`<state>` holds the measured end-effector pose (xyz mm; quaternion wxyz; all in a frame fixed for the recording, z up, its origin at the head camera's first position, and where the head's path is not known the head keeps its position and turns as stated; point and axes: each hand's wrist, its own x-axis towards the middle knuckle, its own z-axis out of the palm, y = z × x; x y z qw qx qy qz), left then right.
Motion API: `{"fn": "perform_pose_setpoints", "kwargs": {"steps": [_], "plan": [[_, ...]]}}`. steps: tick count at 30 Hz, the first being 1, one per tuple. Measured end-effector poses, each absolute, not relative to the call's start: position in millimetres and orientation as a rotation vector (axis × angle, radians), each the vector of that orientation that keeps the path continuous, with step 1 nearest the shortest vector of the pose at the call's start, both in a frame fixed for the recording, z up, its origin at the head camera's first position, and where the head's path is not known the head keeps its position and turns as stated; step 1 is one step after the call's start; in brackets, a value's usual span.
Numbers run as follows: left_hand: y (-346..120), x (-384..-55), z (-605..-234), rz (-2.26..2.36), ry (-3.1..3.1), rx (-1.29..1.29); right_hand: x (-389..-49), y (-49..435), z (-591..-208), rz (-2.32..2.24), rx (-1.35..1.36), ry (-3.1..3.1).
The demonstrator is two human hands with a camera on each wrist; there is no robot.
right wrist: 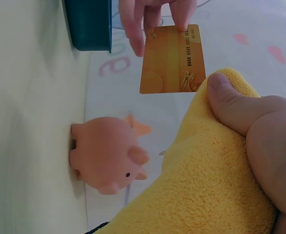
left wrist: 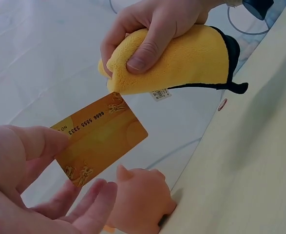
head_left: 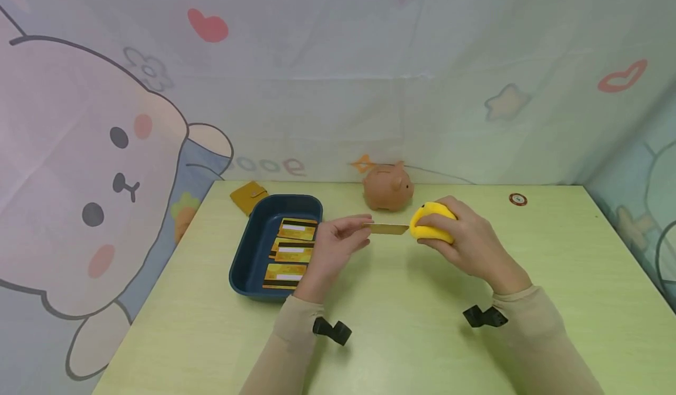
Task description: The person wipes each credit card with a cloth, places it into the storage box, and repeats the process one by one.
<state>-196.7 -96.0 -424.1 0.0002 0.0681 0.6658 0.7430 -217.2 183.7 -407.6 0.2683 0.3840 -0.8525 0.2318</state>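
Observation:
Between thumb and fingers, my left hand (head_left: 338, 243) pinches a gold bank card (left wrist: 104, 139) by one end, above the table. The head view shows the card nearly edge-on; both wrist views show its face with a row of digits. My right hand (head_left: 472, 243) grips a bunched yellow plush cloth (right wrist: 206, 161) with black edging, a loop and a small label in the left wrist view. One card corner is right at the cloth's edge. Left of my left hand, several gold cards (head_left: 293, 250) lie stripe side up in a dark blue tray (head_left: 239, 266).
A pink piggy bank (head_left: 388, 188) stands at the table's back, just beyond the card. A mustard wallet (head_left: 248, 196) lies behind the tray. At the back right is a red and white poker chip (head_left: 518, 199). A printed curtain (head_left: 338, 90) hangs behind the table.

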Motion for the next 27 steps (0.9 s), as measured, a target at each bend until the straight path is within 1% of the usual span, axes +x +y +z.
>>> {"fn": "perform_pose_setpoints", "kwargs": {"steps": [12, 21, 27], "plan": [[-96.9, -196.1, -423.1, 2.281, 2.129, 0.217, -214.7, 184.4, -401.5, 0.655, 1.042, -2.262], [-97.3, -196.3, -425.6, 2.258, 2.242, 0.296, -213.3, 184.5, -399.5, 0.65, 1.046, -2.268], [-96.8, -196.9, -426.1, 2.274, 2.157, 0.328, -211.8, 183.4, -398.6, 0.66, 1.044, -2.264]]}}
